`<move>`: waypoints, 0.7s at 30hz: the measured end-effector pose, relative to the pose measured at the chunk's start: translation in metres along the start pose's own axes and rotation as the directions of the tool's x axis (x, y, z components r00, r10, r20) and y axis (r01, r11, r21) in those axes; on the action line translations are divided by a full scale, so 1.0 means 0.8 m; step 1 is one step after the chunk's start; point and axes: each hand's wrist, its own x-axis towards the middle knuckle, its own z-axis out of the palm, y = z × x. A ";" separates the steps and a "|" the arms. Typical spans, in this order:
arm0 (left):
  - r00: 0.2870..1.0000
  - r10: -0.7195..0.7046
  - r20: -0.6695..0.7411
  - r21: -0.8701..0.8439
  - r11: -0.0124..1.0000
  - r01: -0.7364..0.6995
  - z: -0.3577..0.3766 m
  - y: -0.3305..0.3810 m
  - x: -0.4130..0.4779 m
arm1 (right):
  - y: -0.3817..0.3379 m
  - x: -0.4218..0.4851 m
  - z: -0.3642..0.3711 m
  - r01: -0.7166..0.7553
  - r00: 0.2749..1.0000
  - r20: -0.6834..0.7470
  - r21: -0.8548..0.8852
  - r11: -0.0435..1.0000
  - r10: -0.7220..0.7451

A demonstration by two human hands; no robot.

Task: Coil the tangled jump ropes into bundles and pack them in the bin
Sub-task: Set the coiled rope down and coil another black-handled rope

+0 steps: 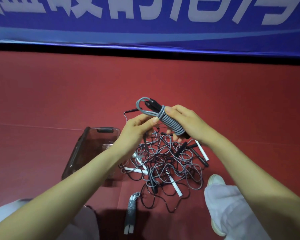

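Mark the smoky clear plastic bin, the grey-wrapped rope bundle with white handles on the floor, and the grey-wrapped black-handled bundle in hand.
Smoky clear plastic bin (75, 151): head view, left wall.
Floor bundle with white handles (131, 212): head view, grey wrapping.
Hand-held black-handled bundle (171, 122): head view, grey coils.

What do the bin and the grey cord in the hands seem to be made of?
Bin: probably hard plastic, smoky and see-through; the red floor shows through its walls. Cord: likely plastic-coated or rubbery, smooth with a slight sheen; it holds tight, even coils. Its core cannot be told.
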 end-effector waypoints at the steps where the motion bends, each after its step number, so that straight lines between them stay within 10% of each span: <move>1: 1.000 0.006 -0.024 0.007 1.000 -0.006 0.003 -0.002 0.000 | 0.001 0.000 0.000 0.004 1.000 -0.013 -0.017 1.000 -0.005; 11: 0.994 0.024 -0.103 0.149 0.989 -0.008 0.019 -0.011 -0.006 | 0.010 -0.001 0.009 -0.057 0.992 -0.128 -0.296 0.953 0.019; 21: 0.980 -0.076 0.185 0.210 0.977 0.036 0.001 -0.002 0.002 | -0.002 -0.019 -0.004 0.041 0.937 -0.261 -0.581 0.813 -0.234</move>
